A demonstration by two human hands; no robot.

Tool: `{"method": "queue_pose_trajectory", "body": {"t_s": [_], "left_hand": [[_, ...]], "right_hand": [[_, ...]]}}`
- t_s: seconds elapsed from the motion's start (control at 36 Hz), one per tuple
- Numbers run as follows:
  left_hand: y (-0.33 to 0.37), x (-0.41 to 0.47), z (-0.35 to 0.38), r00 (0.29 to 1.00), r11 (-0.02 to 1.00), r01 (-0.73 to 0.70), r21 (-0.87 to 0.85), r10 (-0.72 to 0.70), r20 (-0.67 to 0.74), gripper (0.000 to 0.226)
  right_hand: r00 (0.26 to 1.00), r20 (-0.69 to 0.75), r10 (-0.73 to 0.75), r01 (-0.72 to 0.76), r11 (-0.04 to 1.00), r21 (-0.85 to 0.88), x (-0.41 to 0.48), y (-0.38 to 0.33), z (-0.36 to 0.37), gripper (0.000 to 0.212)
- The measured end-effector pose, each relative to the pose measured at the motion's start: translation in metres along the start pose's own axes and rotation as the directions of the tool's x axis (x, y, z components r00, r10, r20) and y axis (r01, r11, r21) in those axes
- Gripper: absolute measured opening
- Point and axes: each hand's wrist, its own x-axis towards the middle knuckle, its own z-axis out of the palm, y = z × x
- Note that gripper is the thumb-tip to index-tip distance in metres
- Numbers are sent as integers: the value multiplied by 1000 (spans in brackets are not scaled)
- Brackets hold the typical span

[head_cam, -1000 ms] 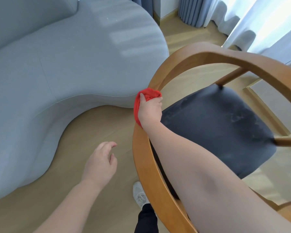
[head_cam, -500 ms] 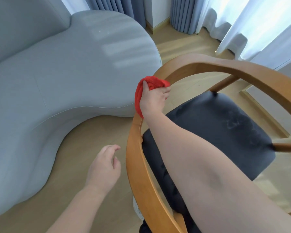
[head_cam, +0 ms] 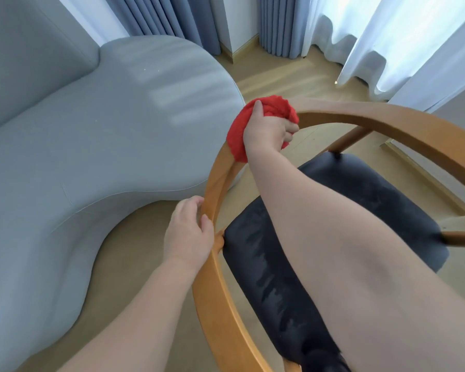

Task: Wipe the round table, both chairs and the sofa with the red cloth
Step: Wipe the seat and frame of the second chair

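A wooden chair with a curved backrest rail (head_cam: 387, 122) and a dark cushioned seat (head_cam: 360, 210) stands right below me. My right hand (head_cam: 269, 132) grips the bunched red cloth (head_cam: 255, 122) and holds it wrapped over the rail's upper left bend. My left hand (head_cam: 189, 234) grips the rail lower down on its left side, thumb on the inner face. The grey curved sofa (head_cam: 91, 130) fills the left of the view, close beside the chair. The round table and the other chair are out of sight.
Light wooden floor (head_cam: 129, 242) shows between sofa and chair. Blue-grey curtains (head_cam: 172, 20) and white sheer curtains (head_cam: 387, 36) hang at the back. A wooden chair strut (head_cam: 462, 238) sticks out at the right edge.
My right hand has slid the red cloth further up along the rail's bend. My left hand, loose over the floor before, has come up and taken hold of the rail.
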Motion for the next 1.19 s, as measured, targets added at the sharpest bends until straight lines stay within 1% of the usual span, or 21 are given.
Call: {"method": "queue_pose_trajectory", "body": {"t_s": [0.14, 0.28, 0.33, 0.36, 0.42, 0.44, 0.5, 0.53, 0.58, 0.64, 0.75, 0.81, 0.86, 0.89, 0.94, 1.0, 1.03, 1.06, 1.11, 1.17, 1.19], "left_hand": [[25, 39, 12, 998, 998, -57, 18, 57, -5, 44], [63, 85, 20, 976, 977, -212, -20, 212, 38, 48], [74, 103, 25, 975, 974, -221, -41, 223, 25, 46], [76, 109, 28, 977, 976, -211, -51, 212, 5, 44], [77, 115, 35, 976, 976, -212, -42, 209, -60, 44], [75, 116, 37, 971, 975, -220, -33, 215, -102, 47], [72, 119, 39, 963, 972, -231, -47, 222, -154, 51], [71, 122, 39, 961, 968, -241, -75, 226, -159, 50], [69, 128, 39, 962, 957, -256, -139, 239, -129, 48], [66, 129, 39, 963, 948, -263, -179, 249, -100, 49], [64, 131, 39, 958, 915, -285, -286, 266, -105, 44], [64, 135, 39, 969, 898, -245, -365, 237, -68, 43], [63, 138, 39, 983, 861, -160, -484, 184, 2, 35], [63, 138, 39, 987, 845, -125, -520, 160, 23, 31], [63, 138, 40, 989, 836, -102, -540, 141, 33, 32], [57, 139, 41, 989, 848, -124, -515, 151, 11, 37], [55, 139, 42, 986, 861, -154, -484, 167, -17, 44], [52, 137, 43, 980, 876, -195, -440, 191, -55, 50], [50, 131, 44, 957, 909, -285, -306, 253, -140, 56], [53, 126, 43, 938, 936, -316, -155, 283, -201, 53], [55, 125, 44, 933, 941, -320, -108, 293, -210, 52]], "right_hand": [[992, -51, 119, -112, 986, 119, 41, -23, -20, 93], [985, -100, 139, -119, 975, 190, 66, -25, -32, 83], [984, -103, 148, -116, 956, 270, 75, -22, -36, 79], [988, -70, 136, -109, 947, 303, 77, -20, -37, 75], [995, 73, 62, -85, 918, 386, 78, -15, -36, 63], [996, 73, 46, -73, 906, 417, 77, -14, -35, 63], [992, -41, 121, -91, 897, 433, 75, -16, -33, 76], [989, -67, 133, -89, 887, 452, 70, -17, -33, 81], [995, -45, 90, -55, 860, 507, 62, -15, -31, 82], [999, 26, 44, -51, 845, 532, 50, -3, -26, 81], [985, 136, -102, 15, 850, 526, 19, 34, -1, 77], [974, 150, -170, 73, 862, 502, 4, 54, 12, 75], [957, 177, -229, 119, 869, 481, -7, 73, 20, 69], [945, 207, -251, 128, 873, 471, -11, 83, 22, 67], [912, 290, -291, 128, 871, 474, -21, 99, 21, 64], [877, 355, -323, 128, 870, 477, -29, 112, 19, 57], [860, 386, -333, 125, 872, 473, -32, 115, 16, 50], [855, 398, -334, 127, 877, 463, -32, 117, 15, 48], [854, 409, -323, 121, 886, 447, -28, 112, 12, 43], [867, 416, -275, 67, 890, 450, -18, 103, 12, 22], [878, 411, -247, 40, 892, 450, -12, 97, 11, 18]]}}
